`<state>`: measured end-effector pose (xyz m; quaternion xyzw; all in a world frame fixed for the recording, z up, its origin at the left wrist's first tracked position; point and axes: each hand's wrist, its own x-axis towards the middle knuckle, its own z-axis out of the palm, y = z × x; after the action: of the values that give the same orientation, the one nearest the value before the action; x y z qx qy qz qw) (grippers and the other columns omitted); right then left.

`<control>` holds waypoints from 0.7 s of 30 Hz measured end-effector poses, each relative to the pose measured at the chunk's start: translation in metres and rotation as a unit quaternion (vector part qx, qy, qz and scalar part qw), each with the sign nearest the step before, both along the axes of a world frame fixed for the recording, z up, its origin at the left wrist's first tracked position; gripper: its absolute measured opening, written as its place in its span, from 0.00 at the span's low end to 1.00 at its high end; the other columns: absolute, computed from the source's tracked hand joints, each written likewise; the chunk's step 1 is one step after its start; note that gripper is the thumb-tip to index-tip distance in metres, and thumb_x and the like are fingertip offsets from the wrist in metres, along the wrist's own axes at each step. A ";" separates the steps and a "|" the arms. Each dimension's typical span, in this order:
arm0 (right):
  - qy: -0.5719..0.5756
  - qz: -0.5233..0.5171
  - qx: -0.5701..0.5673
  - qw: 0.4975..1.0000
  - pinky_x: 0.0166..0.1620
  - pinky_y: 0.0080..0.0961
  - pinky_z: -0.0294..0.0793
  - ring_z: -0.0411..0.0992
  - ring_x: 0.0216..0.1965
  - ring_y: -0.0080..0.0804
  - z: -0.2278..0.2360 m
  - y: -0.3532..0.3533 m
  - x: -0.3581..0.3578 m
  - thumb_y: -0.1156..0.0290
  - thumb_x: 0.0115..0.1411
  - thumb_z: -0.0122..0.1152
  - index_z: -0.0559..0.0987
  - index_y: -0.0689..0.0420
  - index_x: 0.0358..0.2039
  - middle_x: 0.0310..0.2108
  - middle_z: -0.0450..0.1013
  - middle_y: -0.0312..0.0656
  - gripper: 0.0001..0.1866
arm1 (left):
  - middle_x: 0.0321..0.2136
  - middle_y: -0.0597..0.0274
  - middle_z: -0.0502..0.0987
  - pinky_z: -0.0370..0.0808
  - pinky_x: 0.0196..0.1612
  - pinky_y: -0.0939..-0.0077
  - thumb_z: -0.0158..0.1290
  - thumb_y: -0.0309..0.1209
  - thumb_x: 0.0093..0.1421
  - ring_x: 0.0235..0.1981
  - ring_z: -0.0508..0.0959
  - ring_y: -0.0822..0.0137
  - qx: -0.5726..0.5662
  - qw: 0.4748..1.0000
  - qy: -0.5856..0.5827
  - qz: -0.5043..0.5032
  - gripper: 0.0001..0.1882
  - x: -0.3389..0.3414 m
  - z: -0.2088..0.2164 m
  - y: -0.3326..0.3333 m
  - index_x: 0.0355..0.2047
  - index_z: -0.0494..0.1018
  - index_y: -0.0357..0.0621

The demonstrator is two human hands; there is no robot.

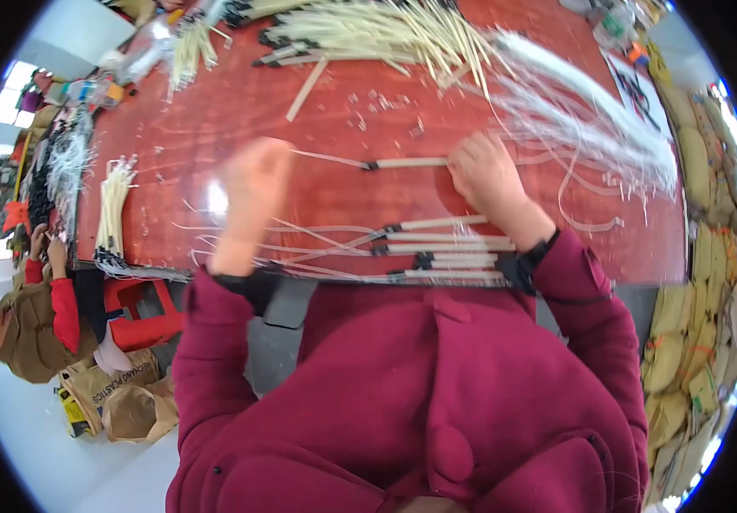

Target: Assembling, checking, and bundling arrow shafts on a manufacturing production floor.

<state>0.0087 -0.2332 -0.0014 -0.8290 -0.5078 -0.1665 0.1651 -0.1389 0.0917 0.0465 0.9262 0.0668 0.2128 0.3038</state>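
My right hand [488,175] is closed on the right end of a cream-coloured flat strip [411,162], held level above the red table [334,128]. At the strip's left end sits a small black piece [370,165], from which a thin pale strand [326,156] runs taut to my left hand [257,184]. That hand is blurred by motion but looks fisted around the strand's end. Nearer to me, several similar strips [450,249] lie side by side along the table's front edge, black pieces to the left, their pale strands [300,227] trailing left beneath my left hand.
A large heap of cream strips [368,38] covers the far side. Beside it lies a bundle of clear strands [591,111]. An upright-lying bunch of strips [114,209] is at the left. Another person [31,321] works at the left edge, near a red stool [142,312]. Stacked sacks [693,316] stand right.
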 end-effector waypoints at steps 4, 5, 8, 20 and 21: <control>0.027 0.004 0.018 0.999 0.48 0.37 0.69 0.71 0.39 0.41 0.001 -0.021 0.001 0.77 0.51 0.64 0.76 0.55 0.28 0.32 0.73 0.38 0.05 | 0.34 0.50 0.81 0.76 0.42 0.63 0.57 0.35 0.65 0.36 0.81 0.53 0.226 0.966 0.016 0.128 0.11 -0.061 -0.004 0.111 0.40 0.81 0.39; 0.035 0.013 0.032 0.999 0.48 0.37 0.69 0.71 0.39 0.41 0.002 -0.025 0.002 0.77 0.51 0.64 0.76 0.55 0.28 0.31 0.73 0.37 0.05 | 0.35 0.49 0.81 0.76 0.43 0.60 0.57 0.36 0.65 0.38 0.80 0.50 0.265 0.949 0.058 0.161 0.12 -0.086 -0.014 0.143 0.40 0.81 0.40; 0.068 -0.001 0.008 0.998 0.48 0.36 0.68 0.71 0.39 0.39 0.008 -0.037 -0.002 0.76 0.51 0.66 0.77 0.54 0.28 0.32 0.74 0.36 0.06 | 0.39 0.48 0.81 0.76 0.47 0.56 0.58 0.36 0.64 0.44 0.80 0.48 0.328 0.880 0.212 0.271 0.13 -0.143 -0.015 0.181 0.44 0.81 0.41; 0.144 -0.024 0.042 0.988 0.50 0.35 0.67 0.72 0.44 0.39 0.036 -0.080 -0.028 0.72 0.58 0.67 0.81 0.56 0.35 0.41 0.77 0.37 0.05 | 0.38 0.48 0.78 0.74 0.49 0.55 0.59 0.37 0.62 0.43 0.78 0.46 -0.002 0.963 0.141 -0.230 0.15 0.018 -0.006 -0.099 0.43 0.78 0.37; 0.141 -0.049 0.052 0.988 0.51 0.35 0.67 0.72 0.45 0.39 0.037 -0.086 -0.026 0.72 0.59 0.66 0.81 0.56 0.36 0.42 0.77 0.37 0.06 | 0.38 0.48 0.78 0.74 0.49 0.55 0.59 0.37 0.62 0.43 0.78 0.46 0.002 0.962 0.139 -0.237 0.15 0.025 -0.004 -0.107 0.43 0.78 0.37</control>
<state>-0.0174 -0.3190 0.0356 -0.8580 -0.4293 -0.0825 0.2697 -0.1139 -0.0149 0.0426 0.9366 -0.1133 0.0046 0.3316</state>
